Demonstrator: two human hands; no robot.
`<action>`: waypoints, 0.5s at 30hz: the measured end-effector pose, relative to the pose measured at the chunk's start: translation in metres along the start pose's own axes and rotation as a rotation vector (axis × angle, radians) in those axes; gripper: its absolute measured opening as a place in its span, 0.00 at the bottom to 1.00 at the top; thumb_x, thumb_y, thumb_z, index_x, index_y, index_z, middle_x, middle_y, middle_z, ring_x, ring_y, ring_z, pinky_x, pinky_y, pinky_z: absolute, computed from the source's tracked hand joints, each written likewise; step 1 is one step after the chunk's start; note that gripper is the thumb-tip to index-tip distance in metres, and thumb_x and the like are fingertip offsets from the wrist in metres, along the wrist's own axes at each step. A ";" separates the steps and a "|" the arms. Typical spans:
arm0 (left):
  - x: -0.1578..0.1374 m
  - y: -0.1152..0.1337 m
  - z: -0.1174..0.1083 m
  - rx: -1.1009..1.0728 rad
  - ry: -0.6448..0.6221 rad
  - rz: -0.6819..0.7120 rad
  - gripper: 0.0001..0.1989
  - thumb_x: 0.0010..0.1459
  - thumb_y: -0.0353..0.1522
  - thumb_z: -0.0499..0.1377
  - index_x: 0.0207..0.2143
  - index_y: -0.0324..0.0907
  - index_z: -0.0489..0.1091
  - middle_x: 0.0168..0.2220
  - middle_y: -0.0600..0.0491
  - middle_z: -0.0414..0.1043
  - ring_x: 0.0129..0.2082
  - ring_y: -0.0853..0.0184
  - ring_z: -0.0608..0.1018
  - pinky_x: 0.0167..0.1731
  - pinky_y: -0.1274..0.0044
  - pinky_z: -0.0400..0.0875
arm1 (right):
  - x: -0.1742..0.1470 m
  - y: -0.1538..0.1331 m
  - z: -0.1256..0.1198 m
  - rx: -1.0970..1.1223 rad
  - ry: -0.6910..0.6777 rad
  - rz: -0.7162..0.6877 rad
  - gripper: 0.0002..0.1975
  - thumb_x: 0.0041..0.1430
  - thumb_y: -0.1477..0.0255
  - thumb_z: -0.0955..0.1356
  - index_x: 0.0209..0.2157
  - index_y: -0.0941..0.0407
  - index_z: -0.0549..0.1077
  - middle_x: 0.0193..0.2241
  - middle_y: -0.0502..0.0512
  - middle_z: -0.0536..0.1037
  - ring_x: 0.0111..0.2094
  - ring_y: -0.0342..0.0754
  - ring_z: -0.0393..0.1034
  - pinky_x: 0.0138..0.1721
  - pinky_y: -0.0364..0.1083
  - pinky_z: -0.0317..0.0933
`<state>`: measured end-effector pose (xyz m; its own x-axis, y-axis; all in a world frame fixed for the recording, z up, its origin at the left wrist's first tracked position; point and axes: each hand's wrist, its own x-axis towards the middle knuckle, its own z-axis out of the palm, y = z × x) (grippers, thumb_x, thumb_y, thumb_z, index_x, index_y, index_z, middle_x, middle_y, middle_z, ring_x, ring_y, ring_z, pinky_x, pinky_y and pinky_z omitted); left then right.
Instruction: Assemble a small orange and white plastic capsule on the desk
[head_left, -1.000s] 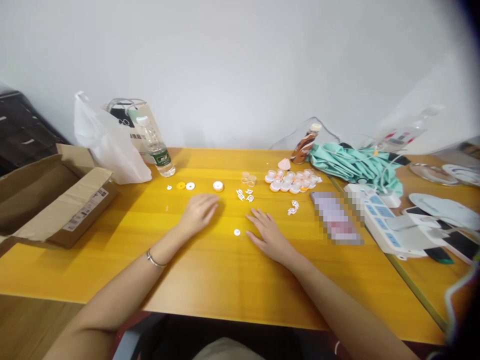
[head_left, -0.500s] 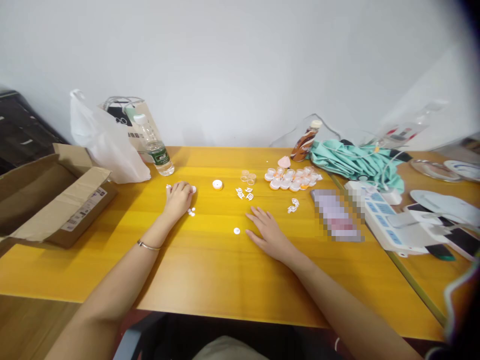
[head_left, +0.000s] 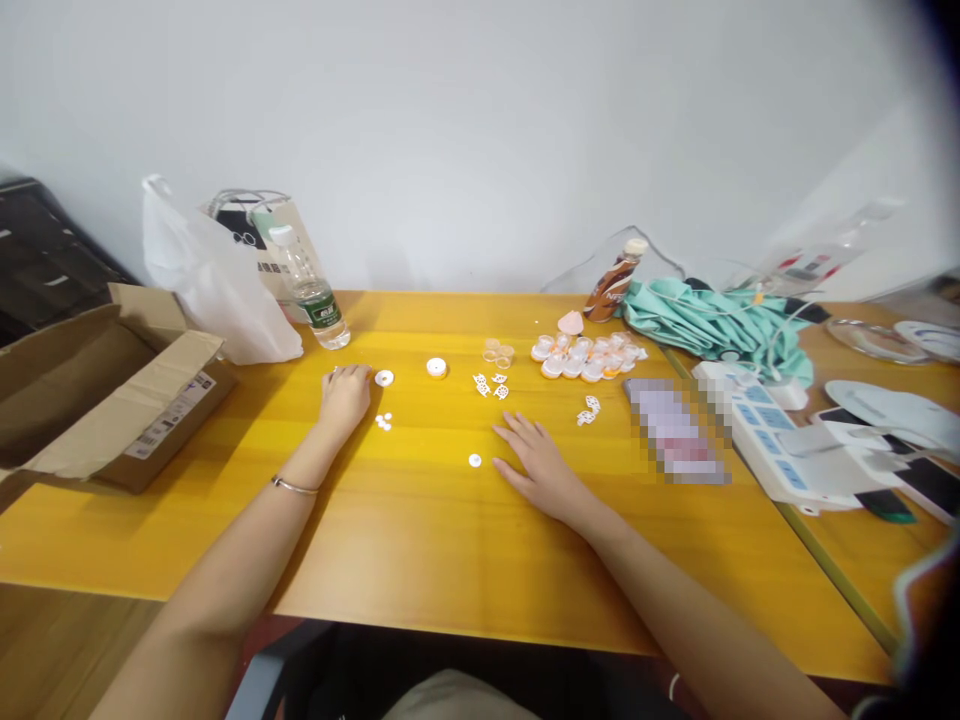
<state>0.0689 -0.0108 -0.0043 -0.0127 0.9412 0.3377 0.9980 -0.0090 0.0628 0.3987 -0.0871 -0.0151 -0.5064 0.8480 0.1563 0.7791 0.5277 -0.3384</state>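
My left hand (head_left: 346, 398) rests on the table with its fingers curled and close together. What lies under its fingertips is hidden; a bit of white shows beside them. Just right of it is a white disc with a hole (head_left: 384, 378), and nearer to me lie several tiny white pieces (head_left: 384, 421). Palm down on the table, my right hand (head_left: 538, 468) has its fingers spread and holds nothing. A small white round piece (head_left: 475, 460) lies left of its thumb. Beyond the fingers are several white openwork pieces (head_left: 500, 392). A white and orange round part (head_left: 436, 368) sits between the hands.
Clear rings (head_left: 499, 352) and a cluster of clear and orange cups (head_left: 581, 357) stand further back. To the left are an open cardboard box (head_left: 172, 410) and a water bottle (head_left: 322, 305). A blurred phone (head_left: 675, 430) and a power strip (head_left: 772, 440) lie right.
My left hand has shifted slightly left, so the white disc with a hole and the tiny white pieces now show fully. My right hand has stayed in place.
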 end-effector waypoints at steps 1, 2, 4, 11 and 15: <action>0.000 -0.001 -0.001 0.007 0.001 -0.007 0.11 0.57 0.29 0.48 0.36 0.41 0.70 0.36 0.45 0.74 0.40 0.57 0.73 0.38 0.69 0.60 | 0.000 0.000 0.000 0.000 0.004 -0.004 0.24 0.60 0.63 0.59 0.56 0.56 0.60 0.60 0.62 0.55 0.62 0.55 0.44 0.59 0.59 0.44; 0.001 -0.001 -0.002 0.014 0.004 -0.013 0.11 0.57 0.30 0.48 0.35 0.41 0.70 0.35 0.45 0.74 0.39 0.57 0.74 0.37 0.70 0.61 | 0.000 0.001 0.001 0.000 0.005 -0.006 0.24 0.60 0.63 0.59 0.56 0.56 0.60 0.60 0.62 0.56 0.62 0.55 0.44 0.59 0.59 0.44; 0.001 -0.001 -0.004 0.027 0.012 -0.026 0.12 0.57 0.30 0.48 0.34 0.40 0.71 0.34 0.44 0.73 0.38 0.57 0.74 0.36 0.70 0.60 | 0.000 0.001 0.001 -0.002 0.004 -0.007 0.24 0.60 0.63 0.59 0.56 0.56 0.60 0.60 0.62 0.55 0.62 0.55 0.44 0.59 0.59 0.44; -0.016 0.028 -0.029 -0.110 0.176 0.299 0.10 0.61 0.31 0.48 0.35 0.42 0.69 0.39 0.47 0.72 0.43 0.60 0.71 0.43 0.66 0.54 | 0.000 0.001 0.001 0.004 -0.007 0.002 0.24 0.60 0.62 0.58 0.56 0.57 0.60 0.60 0.62 0.55 0.62 0.54 0.44 0.60 0.58 0.43; -0.047 0.065 -0.038 -0.359 0.065 0.855 0.10 0.61 0.27 0.47 0.38 0.43 0.68 0.39 0.51 0.73 0.44 0.68 0.71 0.43 0.72 0.56 | 0.000 0.000 0.001 0.001 -0.001 0.005 0.23 0.60 0.63 0.59 0.55 0.56 0.60 0.60 0.62 0.56 0.62 0.55 0.46 0.59 0.59 0.43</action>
<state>0.1323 -0.0685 0.0199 0.7040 0.5458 0.4544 0.5908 -0.8051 0.0518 0.3984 -0.0874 -0.0163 -0.5030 0.8504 0.1541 0.7811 0.5237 -0.3400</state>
